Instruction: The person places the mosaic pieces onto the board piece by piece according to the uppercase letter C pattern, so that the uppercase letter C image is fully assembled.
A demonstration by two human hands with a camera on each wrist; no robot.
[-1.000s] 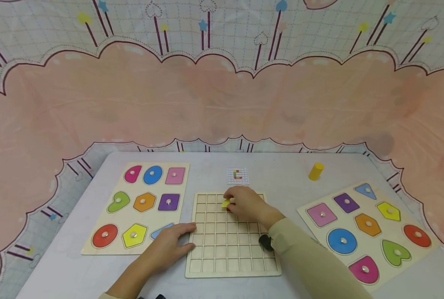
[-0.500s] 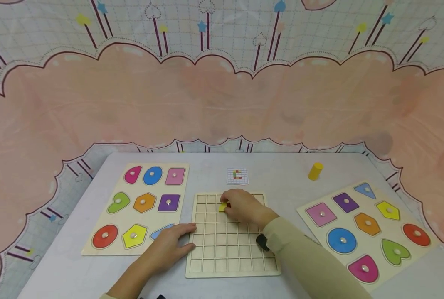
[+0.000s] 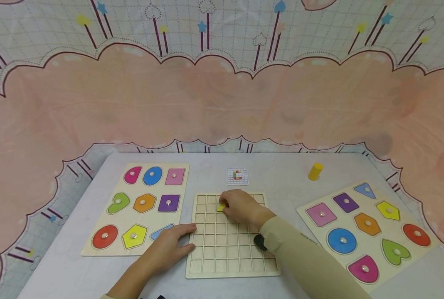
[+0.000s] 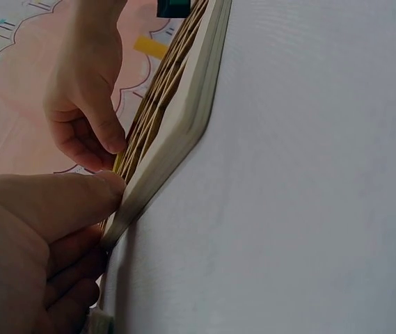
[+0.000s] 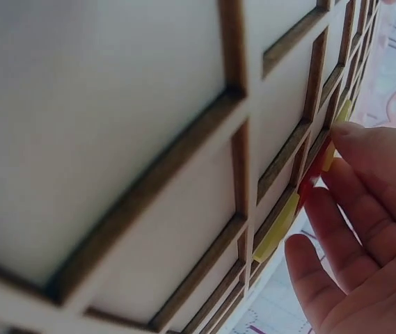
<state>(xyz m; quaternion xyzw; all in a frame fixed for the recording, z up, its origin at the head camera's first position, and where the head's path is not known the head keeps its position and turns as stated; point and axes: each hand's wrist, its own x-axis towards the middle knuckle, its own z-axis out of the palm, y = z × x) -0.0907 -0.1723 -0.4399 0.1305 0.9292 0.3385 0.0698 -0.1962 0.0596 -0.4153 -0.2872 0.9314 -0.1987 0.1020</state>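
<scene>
My right hand (image 3: 242, 206) is over the far rows of a wooden grid board (image 3: 214, 274). It pinches a small yellow square tile (image 3: 220, 207), which lies about level with a cell. In the right wrist view, the thumb is on that yellow tile (image 5: 329, 156), and beside it sit a red tile (image 5: 312, 178) and a second yellow tile (image 5: 278, 229); from the head these two are hidden under the hand. My left hand (image 3: 168, 248) rests at the board's left edge, thumb and forefinger extended against it; the left wrist view shows the thumb (image 4: 100, 195) touching the rim.
Behind the board lies a small card (image 3: 238, 176) printed with a coloured C-like pattern on a grid. Knobbed shape-puzzle boards flank it, one at left (image 3: 106, 220) and one slanted at right (image 3: 384, 245). A yellow cylinder (image 3: 315, 171) stands at the back right.
My right hand has shifted slightly left with the yellow tile, which has gone from tilted to flatter on the grid. The red tile is now covered in the head view. My left hand stays put.
</scene>
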